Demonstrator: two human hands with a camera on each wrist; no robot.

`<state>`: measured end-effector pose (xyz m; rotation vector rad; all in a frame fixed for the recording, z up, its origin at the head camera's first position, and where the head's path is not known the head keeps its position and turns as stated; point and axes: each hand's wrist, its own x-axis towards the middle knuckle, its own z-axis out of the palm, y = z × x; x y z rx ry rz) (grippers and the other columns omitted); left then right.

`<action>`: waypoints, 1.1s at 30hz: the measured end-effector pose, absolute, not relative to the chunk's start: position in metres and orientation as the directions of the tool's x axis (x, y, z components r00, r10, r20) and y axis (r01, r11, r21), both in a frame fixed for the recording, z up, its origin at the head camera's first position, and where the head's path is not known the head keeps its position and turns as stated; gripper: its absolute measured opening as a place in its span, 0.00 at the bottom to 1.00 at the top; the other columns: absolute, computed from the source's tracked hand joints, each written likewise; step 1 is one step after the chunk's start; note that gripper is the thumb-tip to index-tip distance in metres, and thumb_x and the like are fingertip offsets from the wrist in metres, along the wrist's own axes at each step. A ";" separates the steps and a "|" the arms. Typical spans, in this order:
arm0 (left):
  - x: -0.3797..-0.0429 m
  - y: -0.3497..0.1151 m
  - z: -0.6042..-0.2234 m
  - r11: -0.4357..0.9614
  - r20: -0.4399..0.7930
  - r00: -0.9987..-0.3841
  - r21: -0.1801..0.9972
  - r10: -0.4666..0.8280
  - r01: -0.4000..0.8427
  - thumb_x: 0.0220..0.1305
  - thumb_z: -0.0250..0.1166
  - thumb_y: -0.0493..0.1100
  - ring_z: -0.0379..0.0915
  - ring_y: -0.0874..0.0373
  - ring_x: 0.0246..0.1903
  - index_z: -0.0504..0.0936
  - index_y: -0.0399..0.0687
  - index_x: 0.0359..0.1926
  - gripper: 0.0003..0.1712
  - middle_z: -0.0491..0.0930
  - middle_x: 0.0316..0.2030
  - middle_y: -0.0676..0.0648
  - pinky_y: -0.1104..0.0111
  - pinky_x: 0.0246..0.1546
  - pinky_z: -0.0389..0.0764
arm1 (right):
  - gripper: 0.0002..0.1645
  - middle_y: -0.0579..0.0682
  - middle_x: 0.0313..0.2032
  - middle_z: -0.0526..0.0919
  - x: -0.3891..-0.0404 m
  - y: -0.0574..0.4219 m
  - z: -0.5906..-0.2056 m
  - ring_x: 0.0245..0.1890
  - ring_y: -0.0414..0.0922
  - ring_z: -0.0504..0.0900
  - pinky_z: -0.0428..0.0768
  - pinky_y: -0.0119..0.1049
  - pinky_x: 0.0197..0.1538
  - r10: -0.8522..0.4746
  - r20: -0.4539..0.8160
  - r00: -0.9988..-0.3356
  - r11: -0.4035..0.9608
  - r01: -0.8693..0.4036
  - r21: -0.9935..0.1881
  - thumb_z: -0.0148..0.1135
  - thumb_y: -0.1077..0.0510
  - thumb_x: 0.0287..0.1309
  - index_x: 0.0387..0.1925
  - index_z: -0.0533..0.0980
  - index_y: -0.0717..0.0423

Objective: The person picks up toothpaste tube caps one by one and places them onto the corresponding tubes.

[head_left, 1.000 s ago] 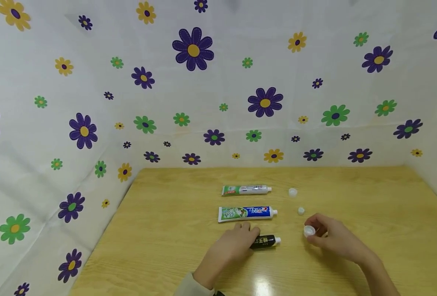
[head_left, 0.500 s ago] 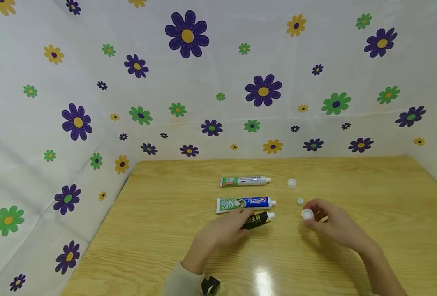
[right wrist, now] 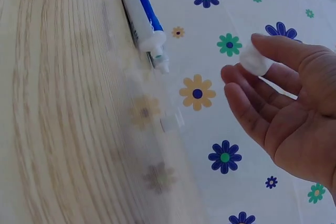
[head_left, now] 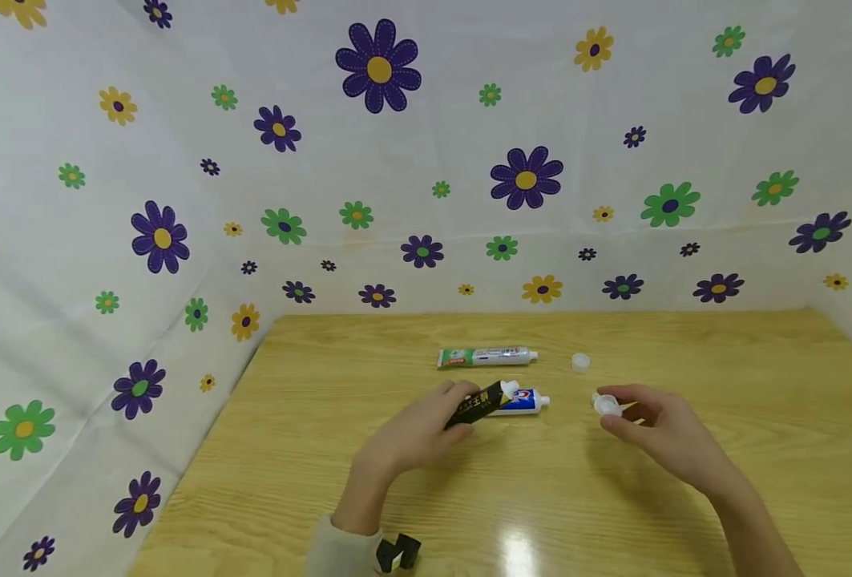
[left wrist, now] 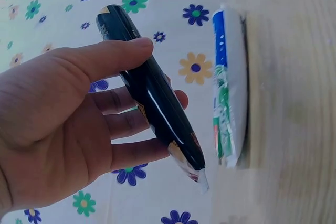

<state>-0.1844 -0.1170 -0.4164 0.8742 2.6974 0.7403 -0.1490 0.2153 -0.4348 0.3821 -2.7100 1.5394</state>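
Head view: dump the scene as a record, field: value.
left hand: grips black tube
black tube: raised off table, tilted
right hand: pinches white cap
blue tube: on table, partly hidden behind black tube
silver tube: on table, beyond blue tube
loose cap: on table, right of silver tube, apart

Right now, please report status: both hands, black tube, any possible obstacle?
Left hand holds black tube, tilted above table. Right hand pinches white cap. Blue tube nearby, partly hidden in head view.
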 end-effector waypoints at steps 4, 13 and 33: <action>-0.185 -0.122 -0.407 0.676 -0.019 -0.812 0.566 0.583 0.472 0.73 0.59 0.43 0.73 0.49 0.57 0.65 0.48 0.70 0.27 0.72 0.62 0.41 0.56 0.55 0.78 | 0.27 0.60 0.46 0.80 -0.153 0.206 -0.428 0.35 0.41 0.83 0.83 0.34 0.35 -0.178 0.138 -0.974 0.411 -0.201 -0.889 0.65 0.58 0.65 0.60 0.68 0.66; -0.194 -0.114 -0.385 0.662 0.098 -0.847 0.579 0.523 0.476 0.70 0.64 0.44 0.75 0.53 0.49 0.70 0.51 0.68 0.28 0.75 0.58 0.44 0.59 0.48 0.80 | 0.20 0.53 0.42 0.79 -0.166 0.188 -0.408 0.36 0.44 0.86 0.85 0.36 0.37 -0.118 0.200 -0.973 0.164 -0.218 -0.962 0.62 0.59 0.68 0.54 0.65 0.63; -0.167 -0.100 -0.374 0.723 0.192 -0.841 0.437 0.506 0.535 0.69 0.64 0.46 0.77 0.53 0.46 0.72 0.53 0.68 0.28 0.76 0.57 0.45 0.58 0.46 0.81 | 0.11 0.47 0.38 0.81 -0.135 0.161 -0.374 0.29 0.43 0.84 0.85 0.36 0.32 0.063 0.174 -0.983 -0.117 -0.180 -0.977 0.59 0.58 0.70 0.51 0.73 0.54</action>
